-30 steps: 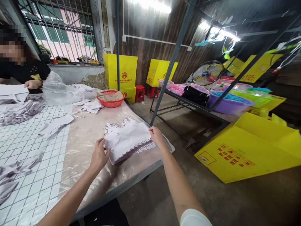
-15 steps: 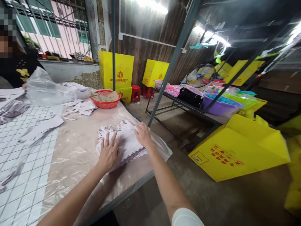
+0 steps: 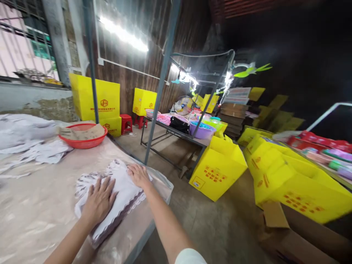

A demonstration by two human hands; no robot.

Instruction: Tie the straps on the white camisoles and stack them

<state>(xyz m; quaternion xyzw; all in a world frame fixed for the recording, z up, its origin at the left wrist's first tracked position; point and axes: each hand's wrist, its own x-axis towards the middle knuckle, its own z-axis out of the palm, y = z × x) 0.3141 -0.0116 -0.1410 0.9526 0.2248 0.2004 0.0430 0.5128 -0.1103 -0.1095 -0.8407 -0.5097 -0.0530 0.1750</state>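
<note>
A stack of pale lilac cut fabric pieces [image 3: 121, 198] with scalloped edges lies on the plastic-covered table [image 3: 41, 212], near its right edge. My left hand [image 3: 100, 200] rests flat on the left part of the stack, fingers spread. Along the stack's far right side lies my right hand [image 3: 139, 176], its fingers stretched out and palm down on the fabric. Neither hand grips anything that I can see. More loose pale fabric pieces [image 3: 45, 152] are heaped at the table's far left, beside a red plastic basket [image 3: 101, 139] with a piece of printed brown cardboard in it.
A metal post [image 3: 162, 84] rises just past the table's right edge. Beyond the aisle, a bench holds a purple tub [image 3: 203, 132] and a black bag [image 3: 179, 125]. Yellow boxes [image 3: 217, 168] stand on the floor to the right. Red stools [image 3: 126, 124] are by the wall.
The view has swung right, so the table and stack appear further left and the other person has left the frame. Both hands stay flat on the stack.
</note>
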